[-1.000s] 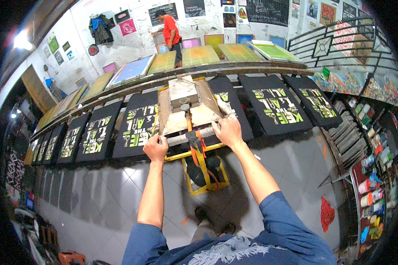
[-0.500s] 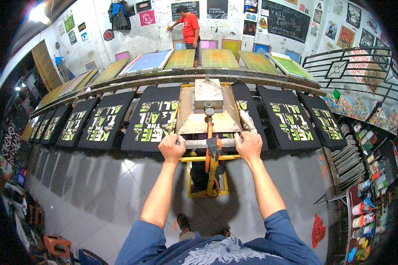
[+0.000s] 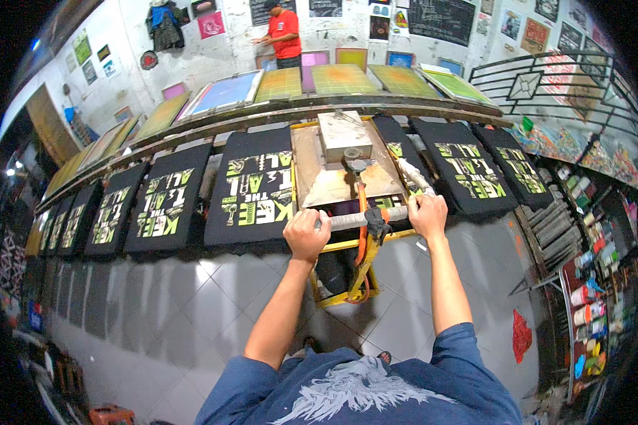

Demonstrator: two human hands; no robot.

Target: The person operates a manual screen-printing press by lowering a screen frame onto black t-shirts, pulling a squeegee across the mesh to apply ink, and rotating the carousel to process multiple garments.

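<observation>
My left hand [image 3: 307, 232] and my right hand [image 3: 428, 214] are each closed round an end of a grey-taped handlebar [image 3: 349, 221]. The bar belongs to a yellow-framed heating unit [image 3: 325, 188], a wide metal hood with a box on top and an orange cable down its front. The hood hangs over part of a row of boards dressed in black shirts. Left of it lies a black shirt [image 3: 223, 223] with a white and green print. On its right, another printed black shirt [image 3: 443, 188] shows. Whatever is directly under the hood is hidden.
Behind the shirts runs a rail with several printing screens [image 3: 344, 79]. A person in a red shirt [image 3: 285, 34] stands by the far wall. At the right are a metal railing [image 3: 524, 88] and a rack of ink pots [image 3: 581, 312]. A red cloth [image 3: 522, 335] lies on the floor.
The heating unit has shifted right along the row, uncovering more of the left shirt's print. My hands stay on the bar. The person at the wall has drawn in an outstretched arm.
</observation>
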